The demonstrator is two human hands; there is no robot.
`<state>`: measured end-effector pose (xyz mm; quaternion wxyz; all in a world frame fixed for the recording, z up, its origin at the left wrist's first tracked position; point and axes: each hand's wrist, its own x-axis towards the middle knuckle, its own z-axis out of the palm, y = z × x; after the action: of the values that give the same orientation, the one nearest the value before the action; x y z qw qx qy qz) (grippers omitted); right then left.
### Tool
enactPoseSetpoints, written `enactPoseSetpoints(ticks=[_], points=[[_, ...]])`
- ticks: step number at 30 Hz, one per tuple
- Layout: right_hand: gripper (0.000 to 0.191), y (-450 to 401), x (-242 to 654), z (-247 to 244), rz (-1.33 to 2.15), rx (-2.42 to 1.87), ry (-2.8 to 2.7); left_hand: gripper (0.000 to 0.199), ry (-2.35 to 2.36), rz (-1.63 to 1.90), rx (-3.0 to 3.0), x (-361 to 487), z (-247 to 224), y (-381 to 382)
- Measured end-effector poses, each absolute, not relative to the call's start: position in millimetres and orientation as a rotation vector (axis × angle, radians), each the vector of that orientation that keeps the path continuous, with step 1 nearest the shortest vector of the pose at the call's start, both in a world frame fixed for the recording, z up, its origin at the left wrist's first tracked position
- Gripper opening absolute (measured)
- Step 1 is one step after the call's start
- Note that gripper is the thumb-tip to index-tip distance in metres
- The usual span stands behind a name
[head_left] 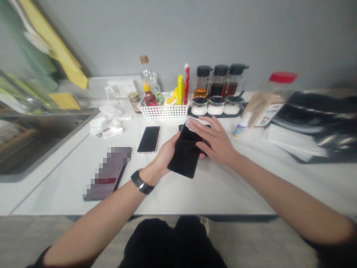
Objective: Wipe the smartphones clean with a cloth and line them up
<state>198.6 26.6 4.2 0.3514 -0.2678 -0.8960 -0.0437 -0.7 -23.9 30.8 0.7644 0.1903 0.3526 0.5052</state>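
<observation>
Left hand [166, 153]: curled around a black smartphone [182, 159], gripping it above the white countertop [178, 201].
Right hand [217, 144]: fingers spread across the phone's far end, over what looks like a small white wipe [187, 123]; whether they pinch it, one cannot tell.
Wiping: probably best done flat-fingered, with light, even strokes, the left grip steady and clear of the face.

The left forearm [106, 220] rises from lower left, the right forearm [281, 195] from lower right; at centre, the left hand [165, 155] grips, the right hand [219, 144] stretches its fingers [205, 131] leftward.
</observation>
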Motion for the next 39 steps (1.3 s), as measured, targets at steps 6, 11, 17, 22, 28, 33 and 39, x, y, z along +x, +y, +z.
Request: enactPoseSetpoints(ticks=[6,11,17,22,28,33,39], points=[[0.058,11,187,3,-0.065,-0.216,-2.502,0.044,0.765,1.189,0.379,-10,30,-20],[0.048,22,198,6,-0.117,-0.475,-2.342,0.04,0.738,1.235,0.41,-11,32,-18],[0.067,17,190,3,-0.038,-0.424,-2.437,0.033,0.801,1.194,0.424,-4,28,-22],[0.053,13,191,4,-0.055,-0.179,-2.426,0.047,0.737,1.253,0.415,-12,31,-18],[0.059,23,198,6,-0.048,-0.648,-2.312,0.035,0.763,1.109,0.413,-3,28,-22],[0.059,6,183,4,-0.013,-0.147,-2.475,0.038,0.781,1.238,0.408,-8,25,-19],[0.041,19,200,8,-0.125,-0.429,-2.286,0.044,0.719,1.271,0.408,-10,33,-18]])
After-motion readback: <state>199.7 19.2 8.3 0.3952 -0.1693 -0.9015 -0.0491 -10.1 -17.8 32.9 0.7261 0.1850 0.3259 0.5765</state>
